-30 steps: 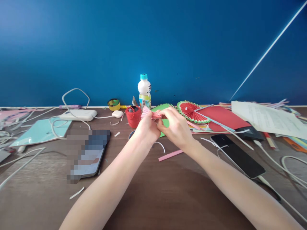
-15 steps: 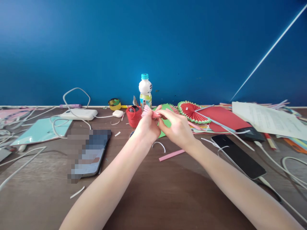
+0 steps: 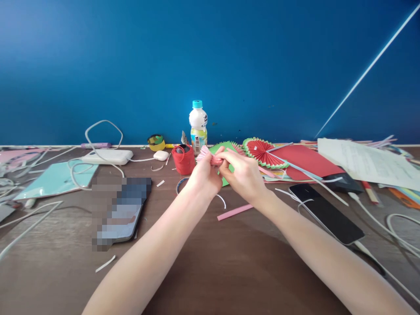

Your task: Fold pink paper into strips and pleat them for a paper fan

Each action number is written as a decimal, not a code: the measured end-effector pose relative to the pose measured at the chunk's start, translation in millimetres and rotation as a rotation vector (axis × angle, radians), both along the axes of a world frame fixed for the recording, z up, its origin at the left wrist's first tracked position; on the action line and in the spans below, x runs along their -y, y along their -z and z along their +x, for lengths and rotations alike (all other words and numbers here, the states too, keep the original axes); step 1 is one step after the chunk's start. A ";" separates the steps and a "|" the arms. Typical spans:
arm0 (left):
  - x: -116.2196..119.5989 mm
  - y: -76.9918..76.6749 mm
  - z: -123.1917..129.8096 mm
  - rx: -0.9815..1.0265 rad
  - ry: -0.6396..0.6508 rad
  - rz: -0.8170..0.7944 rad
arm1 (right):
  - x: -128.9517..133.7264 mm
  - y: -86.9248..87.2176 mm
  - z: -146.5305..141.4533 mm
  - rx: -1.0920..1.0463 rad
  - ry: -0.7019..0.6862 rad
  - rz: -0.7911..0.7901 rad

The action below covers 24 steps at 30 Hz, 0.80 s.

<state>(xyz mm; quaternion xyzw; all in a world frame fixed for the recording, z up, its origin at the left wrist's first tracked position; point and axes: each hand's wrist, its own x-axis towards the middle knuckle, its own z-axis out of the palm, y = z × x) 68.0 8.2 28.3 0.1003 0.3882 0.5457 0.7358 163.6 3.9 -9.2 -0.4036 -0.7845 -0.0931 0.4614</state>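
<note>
A bunch of pink pleated paper point(image 3: 204, 153) is gathered between both hands above the table, its fringed end fanning out to the left. My left hand point(image 3: 207, 175) is closed around it, thumb on top. From the right, my right hand point(image 3: 244, 173) pinches the other end with thumb and forefinger, and its fingers partly hide the paper. Behind the hands lies green paper point(image 3: 226, 151). To its right rests a red pleated fan with a green edge point(image 3: 260, 153). A pink paper strip point(image 3: 234, 212) lies on the table below my right hand.
A bottle point(image 3: 198, 127) and a red spool point(image 3: 183, 161) stand behind my left hand. One phone point(image 3: 127, 214) lies left, another phone point(image 3: 324, 214) right. Red paper point(image 3: 305, 162), a printed sheet point(image 3: 367, 162), white cables and a power bank point(image 3: 108, 156) line the back.
Both hands have shifted slightly to the right with the pink paper. More of the round thing beside my left wrist shows.
</note>
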 end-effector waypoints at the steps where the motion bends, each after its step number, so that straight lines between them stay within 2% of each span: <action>1: -0.5 0.2 -0.8 0.001 0.001 0.001 | -0.3 -0.3 0.1 -0.005 -0.014 0.006; 5: -1.7 -1.3 -5.8 0.010 -0.027 0.031 | 0.3 -2.8 -0.5 -0.012 -0.107 -0.028; 9: -0.6 -2.8 -6.8 0.025 -0.023 0.042 | 1.3 -2.9 -1.5 -0.002 -0.116 -0.068; 19: -1.2 3.9 0.2 -0.003 0.012 0.034 | 4.9 -7.5 -0.4 0.121 0.013 -0.163; 24: 0.2 4.2 4.1 -0.020 -0.012 0.005 | 6.0 -4.8 -1.4 0.182 0.090 -0.145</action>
